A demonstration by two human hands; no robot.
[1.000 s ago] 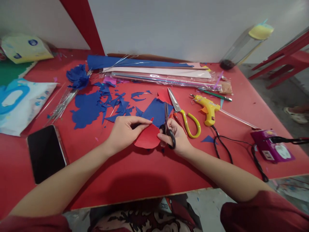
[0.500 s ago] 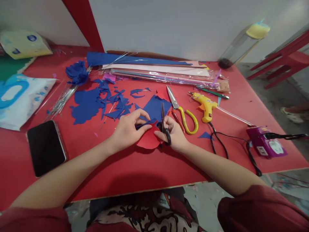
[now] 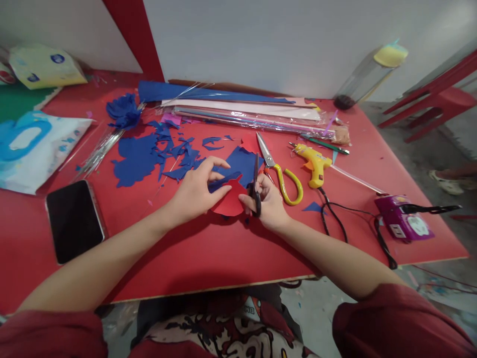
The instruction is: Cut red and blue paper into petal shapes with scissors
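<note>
My left hand (image 3: 196, 188) pinches a red rounded paper cutout (image 3: 231, 201) together with blue paper (image 3: 219, 184) behind it, thumb on the red side. My right hand (image 3: 273, 206) is wrapped around black-handled scissors (image 3: 257, 191), their blades pointing up and away from me beside the red piece's right edge. Whether the blades touch the paper I cannot tell. Beyond the hands a blue sheet (image 3: 240, 164) lies flat. A larger pair of scissors (image 3: 281, 184) with a yellow handle rests just right of it.
Blue scraps (image 3: 182, 156) lie left of the sheet, near a blue paper flower (image 3: 124, 110) and wires (image 3: 100, 151). A phone (image 3: 74, 221) is at left. On the right are a yellow glue gun (image 3: 316, 164), its cord, and a purple box (image 3: 404, 219). Paper rolls (image 3: 238, 112) line the back.
The scissors in my right hand have shifted slightly right and up, with the blades looking more upright. The red cutout has tilted a little in my left hand. The camera view has moved slightly.
</note>
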